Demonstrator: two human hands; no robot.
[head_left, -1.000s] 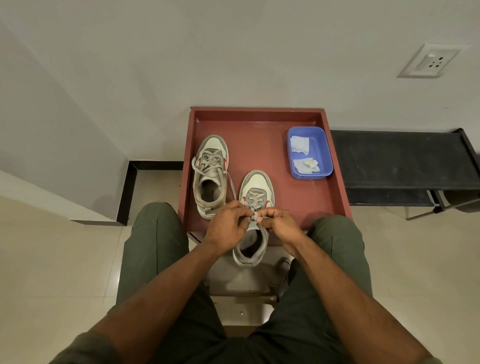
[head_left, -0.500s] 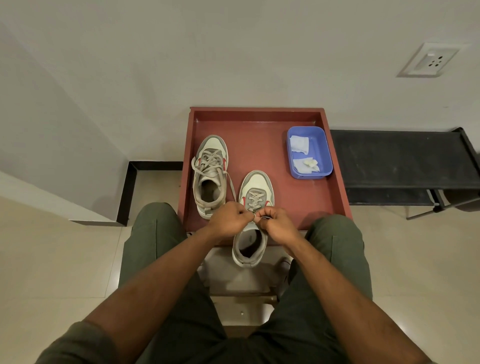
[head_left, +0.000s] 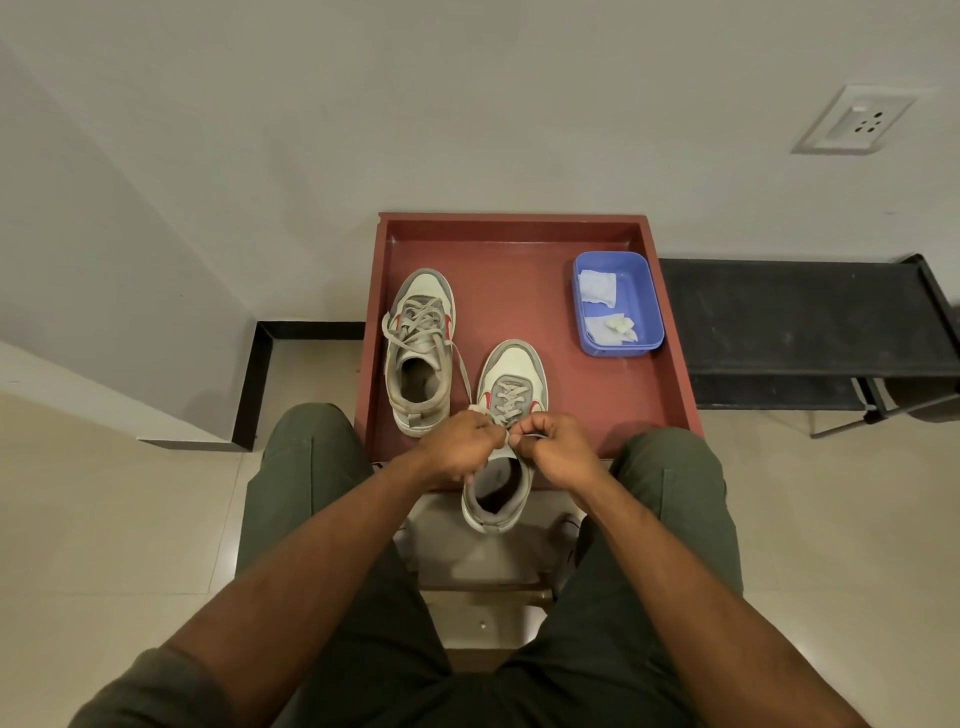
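Observation:
Two grey-and-white sneakers with red accents lie on a red tray (head_left: 613, 410). The right sneaker (head_left: 511, 379) points away from me, its heel hanging over the tray's near edge. My left hand (head_left: 460, 449) and my right hand (head_left: 553, 447) meet over its tongue, each with fingers curled and pinching the grey lace (head_left: 508, 439) at the top eyelets. The left sneaker (head_left: 418, 348) stands beside it with its laces loose and spread.
A blue plastic box (head_left: 652, 306) holding white cloth pieces sits at the tray's right. A black bench (head_left: 800, 322) adjoins the tray on the right. My knees in green trousers flank the tray's near edge. A wall socket (head_left: 854, 122) is on the wall.
Both hands stay at the right sneaker's top eyelets. They shifted slightly while working the lace; the short lace end seen between the fingers a second ago is now mostly covered.

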